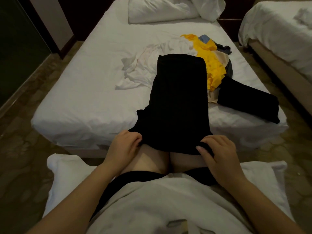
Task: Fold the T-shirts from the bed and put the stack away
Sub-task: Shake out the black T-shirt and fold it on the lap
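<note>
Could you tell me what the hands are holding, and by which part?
The left hand and right hand grip the black shirt at its near corners.

The white-sheeted bed [81, 92] carries white pillows [162, 10] at its far end. Mid-bed lies a crumpled white T-shirt [143, 68], with a yellow garment [212, 65] heaped just right of it. A black T-shirt [179, 98] stretches over the near edge; a folded black shirt [248, 103] lies at the near right.

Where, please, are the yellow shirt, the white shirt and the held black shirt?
yellow shirt [214, 68], head view, crumpled middle
white shirt [145, 70], head view, crumpled middle
held black shirt [179, 98], head view, flat middle
</note>
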